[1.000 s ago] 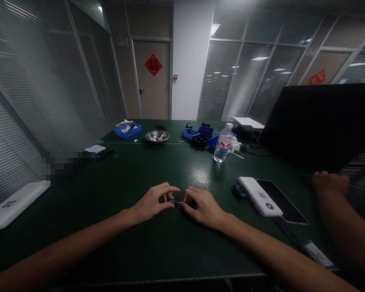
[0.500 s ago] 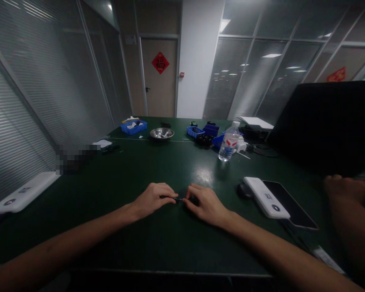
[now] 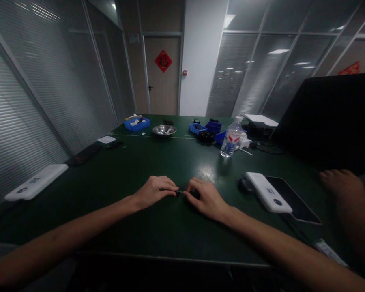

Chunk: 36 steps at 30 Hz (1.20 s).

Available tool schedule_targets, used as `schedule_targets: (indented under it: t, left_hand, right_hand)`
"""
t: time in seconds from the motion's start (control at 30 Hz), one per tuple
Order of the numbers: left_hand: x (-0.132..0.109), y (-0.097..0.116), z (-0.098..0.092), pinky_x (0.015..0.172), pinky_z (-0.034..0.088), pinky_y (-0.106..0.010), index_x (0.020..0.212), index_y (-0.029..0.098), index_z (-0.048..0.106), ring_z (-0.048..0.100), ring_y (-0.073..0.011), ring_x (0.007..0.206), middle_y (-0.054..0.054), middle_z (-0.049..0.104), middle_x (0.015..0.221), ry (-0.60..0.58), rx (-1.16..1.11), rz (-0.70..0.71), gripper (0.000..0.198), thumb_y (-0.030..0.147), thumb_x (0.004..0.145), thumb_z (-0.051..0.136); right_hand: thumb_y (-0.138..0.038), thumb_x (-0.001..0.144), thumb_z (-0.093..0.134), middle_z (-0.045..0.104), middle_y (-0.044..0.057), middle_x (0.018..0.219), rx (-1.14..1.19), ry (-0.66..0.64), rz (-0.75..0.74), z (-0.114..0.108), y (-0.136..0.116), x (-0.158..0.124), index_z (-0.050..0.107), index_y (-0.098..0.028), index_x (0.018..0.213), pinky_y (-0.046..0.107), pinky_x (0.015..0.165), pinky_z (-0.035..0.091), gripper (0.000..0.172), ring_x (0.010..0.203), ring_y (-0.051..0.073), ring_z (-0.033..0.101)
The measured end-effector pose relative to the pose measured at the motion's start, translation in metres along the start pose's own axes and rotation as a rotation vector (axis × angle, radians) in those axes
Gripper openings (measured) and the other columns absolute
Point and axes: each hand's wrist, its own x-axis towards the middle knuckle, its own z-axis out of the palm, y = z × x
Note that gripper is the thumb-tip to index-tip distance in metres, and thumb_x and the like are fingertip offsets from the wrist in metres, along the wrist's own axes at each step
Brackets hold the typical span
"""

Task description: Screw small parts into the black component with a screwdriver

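Observation:
Both of my hands rest low over the green table, fingertips almost meeting. My left hand (image 3: 154,191) pinches a small dark piece (image 3: 179,193) between thumb and fingers; its kind is too small to make out. A thin, light, pin-like bit bridges the narrow gap to the other hand. My right hand (image 3: 205,198) is closed too, thumb and forefinger pressed together at the end of that thin bit. Whatever else lies inside its curled fingers is hidden.
Right of my hands lie a white power bank (image 3: 269,192), a dark tablet-like slab (image 3: 295,198) and a black mouse (image 3: 245,185). A water bottle (image 3: 231,140), metal bowl (image 3: 164,130) and blue tray (image 3: 136,124) stand farther back. Another person's hand (image 3: 342,184) is at far right.
The view has turned slightly left and down, so the background sits farther right and higher. My hands keep nearly the same pinched pose. The other person's hand has shifted a little.

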Motion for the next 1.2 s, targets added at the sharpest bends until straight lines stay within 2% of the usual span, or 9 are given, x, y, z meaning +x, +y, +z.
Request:
schedule_targets:
  t: [0.2,0.37,0.43,0.57,0.67,0.8,0.9,1.1,1.2]
  left_hand:
    - [-0.001,-0.001,0.002,0.092,0.056,-0.034,0.107,0.021,0.079,0.07,-0.0191,0.098,-0.006,0.076,0.107,0.059,-0.092,-0.043,0.018,0.024,0.091,0.07]
    - [-0.001,0.001,0.001,0.092,0.055,-0.035,0.111,0.022,0.077,0.068,-0.0192,0.101,-0.007,0.074,0.109,-0.036,0.003,-0.004,0.021,0.025,0.092,0.069]
    - [0.0,0.004,-0.001,0.092,0.054,-0.036,0.111,0.021,0.077,0.068,-0.0195,0.102,-0.007,0.073,0.11,-0.05,0.005,0.0,0.021,0.025,0.093,0.067]
    - [0.0,0.01,-0.002,0.092,0.055,-0.035,0.11,0.02,0.077,0.069,-0.02,0.1,-0.007,0.074,0.109,0.032,-0.103,-0.095,0.021,0.027,0.091,0.07]
    - [0.001,0.01,-0.001,0.089,0.055,-0.033,0.109,0.019,0.076,0.07,-0.0201,0.098,-0.006,0.075,0.106,0.071,-0.137,-0.156,0.022,0.027,0.089,0.072]
    - [0.0,0.006,0.002,0.092,0.053,-0.034,0.11,0.021,0.077,0.069,-0.0197,0.1,-0.007,0.074,0.108,-0.006,-0.057,-0.061,0.021,0.027,0.091,0.07]
    - [0.0,0.006,0.003,0.093,0.053,-0.034,0.111,0.022,0.077,0.068,-0.0194,0.102,-0.007,0.073,0.11,-0.057,-0.029,-0.004,0.021,0.026,0.094,0.067]
    - [0.002,0.009,0.002,0.09,0.054,-0.035,0.112,0.02,0.076,0.069,-0.02,0.098,-0.007,0.074,0.106,-0.02,-0.078,-0.065,0.023,0.029,0.091,0.07]
    - [0.003,0.008,0.003,0.09,0.054,-0.035,0.11,0.02,0.077,0.07,-0.0202,0.097,-0.007,0.075,0.105,-0.026,-0.073,-0.076,0.023,0.031,0.09,0.071]
  right_hand:
    - [-0.029,0.099,0.057,0.063,0.003,0.09,0.103,0.048,-0.034,0.002,0.002,-0.001,0.059,-0.019,0.09,0.027,0.067,0.043,0.013,0.078,0.015,0.058]
    - [-0.027,0.098,0.057,0.061,0.003,0.093,-0.06,-0.023,-0.061,0.0,-0.002,-0.002,0.061,-0.02,0.095,0.027,0.065,0.041,0.009,0.074,0.014,0.056]
    - [-0.027,0.098,0.057,0.061,0.003,0.092,-0.048,-0.024,-0.06,0.0,-0.003,-0.002,0.061,-0.02,0.095,0.027,0.065,0.041,0.009,0.074,0.014,0.056]
    - [-0.03,0.099,0.057,0.063,0.002,0.087,0.137,0.061,-0.012,0.002,-0.001,0.0,0.06,-0.019,0.091,0.026,0.063,0.042,0.014,0.074,0.015,0.057]
    - [-0.031,0.1,0.056,0.063,0.002,0.087,0.16,0.083,-0.017,0.002,0.001,0.002,0.059,-0.02,0.091,0.026,0.063,0.042,0.015,0.074,0.015,0.057]
    - [-0.029,0.098,0.057,0.061,0.003,0.092,-0.022,-0.014,-0.082,0.0,0.001,0.001,0.061,-0.02,0.096,0.027,0.064,0.04,0.009,0.073,0.014,0.056]
    - [-0.028,0.098,0.057,0.06,0.002,0.093,-0.063,-0.05,-0.091,0.001,0.001,0.0,0.061,-0.021,0.098,0.027,0.064,0.04,0.008,0.072,0.013,0.056]
    - [-0.027,0.098,0.057,0.06,0.002,0.09,0.019,0.0,-0.081,0.005,0.002,0.0,0.059,-0.02,0.095,0.027,0.066,0.041,0.008,0.076,0.014,0.057]
    - [-0.027,0.099,0.056,0.06,0.002,0.091,-0.021,-0.019,-0.092,0.005,0.002,0.0,0.06,-0.02,0.097,0.027,0.066,0.041,0.008,0.076,0.015,0.057]
